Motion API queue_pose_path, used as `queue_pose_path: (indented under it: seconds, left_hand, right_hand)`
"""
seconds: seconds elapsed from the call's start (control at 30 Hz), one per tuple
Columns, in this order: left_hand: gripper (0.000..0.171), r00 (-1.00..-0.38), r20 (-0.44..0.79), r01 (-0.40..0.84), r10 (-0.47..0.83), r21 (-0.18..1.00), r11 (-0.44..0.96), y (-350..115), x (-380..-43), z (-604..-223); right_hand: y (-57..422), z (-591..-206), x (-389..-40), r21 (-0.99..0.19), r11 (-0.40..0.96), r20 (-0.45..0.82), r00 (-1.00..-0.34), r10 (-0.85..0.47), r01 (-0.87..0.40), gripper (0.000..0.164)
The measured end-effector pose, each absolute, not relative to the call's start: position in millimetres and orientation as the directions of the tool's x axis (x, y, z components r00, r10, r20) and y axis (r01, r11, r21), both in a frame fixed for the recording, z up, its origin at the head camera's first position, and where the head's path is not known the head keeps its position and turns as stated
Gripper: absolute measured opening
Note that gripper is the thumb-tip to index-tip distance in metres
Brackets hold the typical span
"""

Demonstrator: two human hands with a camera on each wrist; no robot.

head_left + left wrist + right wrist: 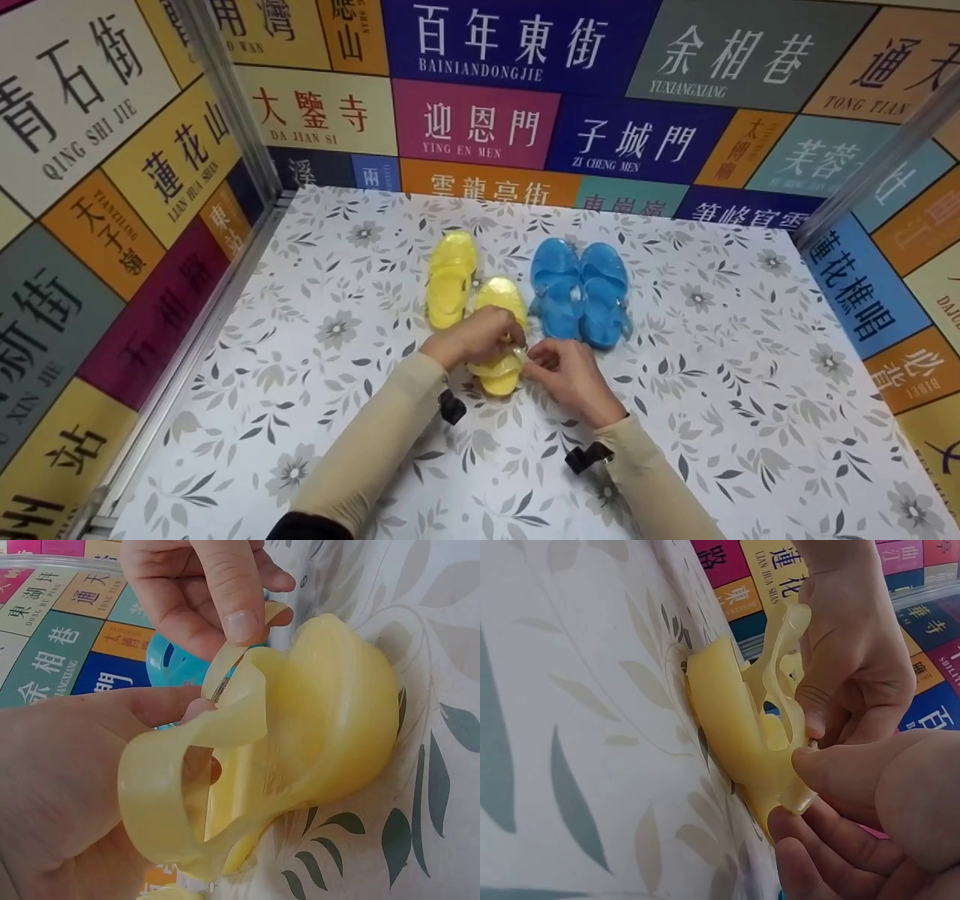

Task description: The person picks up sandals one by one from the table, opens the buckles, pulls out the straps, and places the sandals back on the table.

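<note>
A yellow sandal [499, 291] lies on the table with its toe pointing away from me, and both hands meet at its right side. My left hand [480, 337] reaches over the sandal and pinches the strap [150, 799] near a small metal buckle [220, 688]. From the right, my right hand [570, 371] pinches the strap's end [276, 612] between thumb and fingers. In the right wrist view the fingertips of both hands almost touch at the sandal's edge [735, 709]. Whether the strap runs through the buckle is hidden by the fingers.
Another yellow sandal [450, 289] lies just left and a little farther off. A pair of blue sandals [581, 292] stands side by side to the right. The leaf-patterned tabletop [337, 420] is bounded by sign-printed panels [480, 127] at the back and sides.
</note>
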State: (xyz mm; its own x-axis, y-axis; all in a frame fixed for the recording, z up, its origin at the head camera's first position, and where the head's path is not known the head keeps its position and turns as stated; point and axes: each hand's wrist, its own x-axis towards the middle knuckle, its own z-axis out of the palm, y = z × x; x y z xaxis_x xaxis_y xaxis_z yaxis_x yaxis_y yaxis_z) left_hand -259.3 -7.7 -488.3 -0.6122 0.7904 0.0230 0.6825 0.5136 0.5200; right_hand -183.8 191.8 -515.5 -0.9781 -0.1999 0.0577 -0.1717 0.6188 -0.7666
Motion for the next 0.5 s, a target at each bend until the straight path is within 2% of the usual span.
queue_pose_path:
  seconds: [0.3, 0.5]
  left_hand:
    - [0.026, -0.6, 0.004, 0.671, 0.8, 0.546, 0.501, -9.4, -260.7, -488.8]
    - [0.021, -0.588, 0.011, 0.686, 0.809, 0.538, 0.491, -10.3, -259.7, -489.1]
  right_hand:
    - [190.6, -516.2, -183.9, -0.774, 0.611, 0.05, -0.978, -0.201, -0.165, 0.017]
    - [192.4, -514.6, -184.5, -0.769, 0.614, 0.067, -0.978, -0.2, -0.178, 0.016]
